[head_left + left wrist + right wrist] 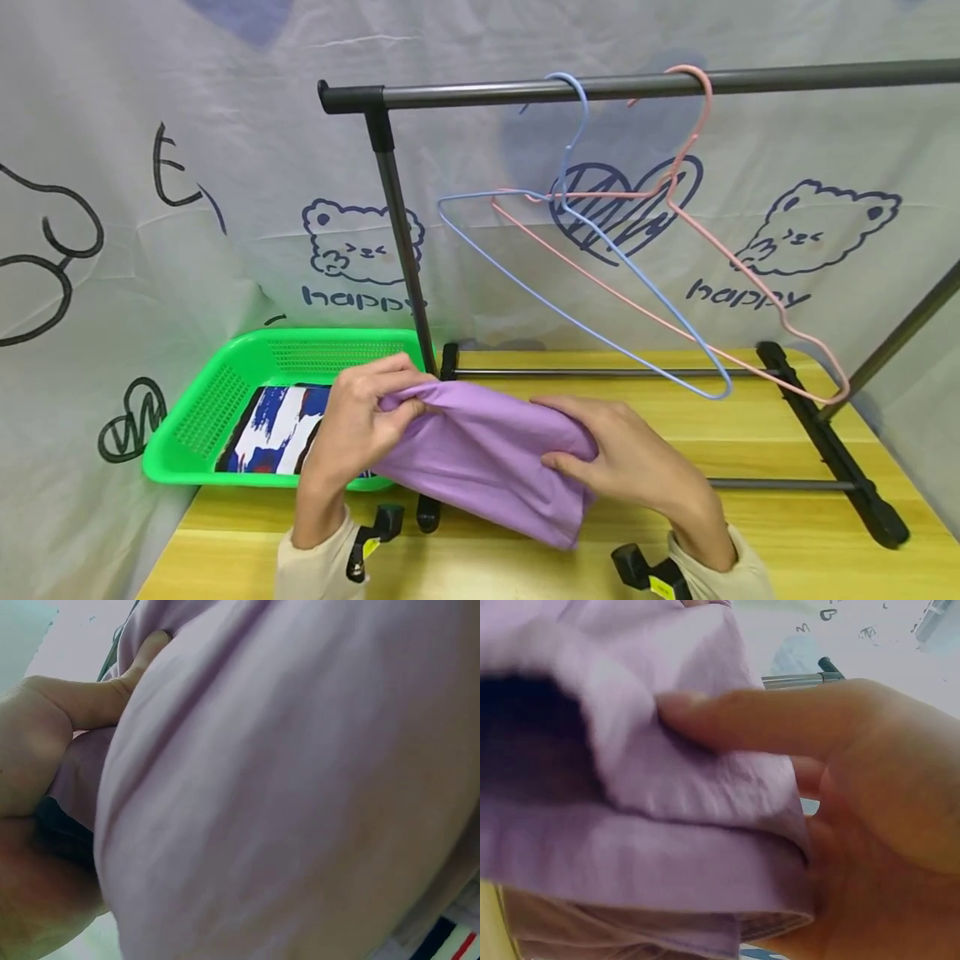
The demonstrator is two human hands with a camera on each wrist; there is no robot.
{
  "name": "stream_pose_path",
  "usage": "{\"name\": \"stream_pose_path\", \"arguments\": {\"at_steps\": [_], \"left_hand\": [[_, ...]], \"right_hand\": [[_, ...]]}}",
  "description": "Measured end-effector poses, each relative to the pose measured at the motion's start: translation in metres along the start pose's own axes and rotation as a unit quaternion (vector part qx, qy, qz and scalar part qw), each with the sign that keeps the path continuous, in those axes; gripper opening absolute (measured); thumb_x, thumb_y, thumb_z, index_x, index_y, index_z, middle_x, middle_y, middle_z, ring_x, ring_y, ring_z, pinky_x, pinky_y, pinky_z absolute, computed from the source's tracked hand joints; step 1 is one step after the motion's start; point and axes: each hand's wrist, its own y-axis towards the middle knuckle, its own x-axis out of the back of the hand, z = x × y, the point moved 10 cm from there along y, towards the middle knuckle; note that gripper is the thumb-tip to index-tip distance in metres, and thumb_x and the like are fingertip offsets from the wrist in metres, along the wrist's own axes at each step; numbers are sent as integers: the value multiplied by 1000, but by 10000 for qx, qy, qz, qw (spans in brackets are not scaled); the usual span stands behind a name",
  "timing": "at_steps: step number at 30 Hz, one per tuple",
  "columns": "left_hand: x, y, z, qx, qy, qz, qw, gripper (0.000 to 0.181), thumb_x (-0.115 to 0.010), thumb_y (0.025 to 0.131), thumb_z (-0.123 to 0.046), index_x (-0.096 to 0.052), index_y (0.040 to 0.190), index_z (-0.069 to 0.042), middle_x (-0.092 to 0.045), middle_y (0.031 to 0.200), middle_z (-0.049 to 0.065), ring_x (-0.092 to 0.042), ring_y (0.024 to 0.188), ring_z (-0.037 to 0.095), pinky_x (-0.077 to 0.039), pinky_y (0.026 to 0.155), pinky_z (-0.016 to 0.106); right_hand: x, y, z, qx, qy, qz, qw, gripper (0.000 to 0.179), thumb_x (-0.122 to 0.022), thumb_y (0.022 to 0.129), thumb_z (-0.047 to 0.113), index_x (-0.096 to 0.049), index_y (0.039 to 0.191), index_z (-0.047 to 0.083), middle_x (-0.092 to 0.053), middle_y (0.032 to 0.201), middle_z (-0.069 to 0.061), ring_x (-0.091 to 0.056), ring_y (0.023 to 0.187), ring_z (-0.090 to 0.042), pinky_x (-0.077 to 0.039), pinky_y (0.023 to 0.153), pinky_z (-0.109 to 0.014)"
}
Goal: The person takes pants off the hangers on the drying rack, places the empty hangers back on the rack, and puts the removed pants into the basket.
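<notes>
A folded light-purple cloth, perhaps a garment, is held between both hands above the wooden table. My left hand pinches its upper left corner between thumb and fingers. On the other side, my right hand grips the right edge, thumb on the near face and fingers behind. Several layers and a hem of the purple cloth show in the right wrist view, with a dark opening between folds. Cloth fills most of the left wrist view, where the left thumb presses on it.
A green basket at left holds a folded blue, white and black patterned cloth. A dark metal rack stands behind my hands. From its bar hang a blue hanger and a pink hanger, both bare. The wooden table lies below.
</notes>
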Motion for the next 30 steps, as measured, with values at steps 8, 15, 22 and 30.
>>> {"name": "stream_pose_path", "arguments": {"at_steps": [8, 15, 22, 30], "left_hand": [[-5, -2, 4, 311, -158, 433, 9984, 27, -80, 77, 11, -82, 97, -8, -69, 89, -7, -60, 77, 10, -52, 69, 24], [-4, -6, 5, 678, -108, 1007, 9925, 38, -91, 76, -12, -79, 111, -19, -69, 103, -13, -64, 95, 10, -52, 87, 31], [-14, -2, -1, 834, 1021, 2307, 9641, 54, -91, 78, -25, -72, 129, -28, -73, 115, -12, -68, 103, 15, -54, 88, 43], [-21, 8, -7, 480, 1381, 2883, 9463, 27, -84, 80, -7, -71, 97, -24, -62, 77, -17, -57, 70, 5, -48, 68, 33]], "right_hand": [[1, 3, 3, -18, -367, -208, 9991, 23, -83, 84, 14, -74, 105, 13, -69, 86, 12, -58, 70, -2, -52, 65, -27], [8, 3, 15, 198, -770, -696, 9944, 20, -83, 80, 9, -71, 95, 15, -63, 78, 12, -54, 65, -2, -49, 61, -28], [19, -1, 32, 441, -1011, -1085, 9880, 20, -75, 81, 5, -69, 95, 17, -60, 78, 13, -53, 66, -2, -48, 59, -27], [30, 2, 44, 706, -1165, -1377, 9811, 28, -76, 81, 6, -74, 107, 13, -74, 94, 4, -67, 79, -9, -56, 65, -36]]}}
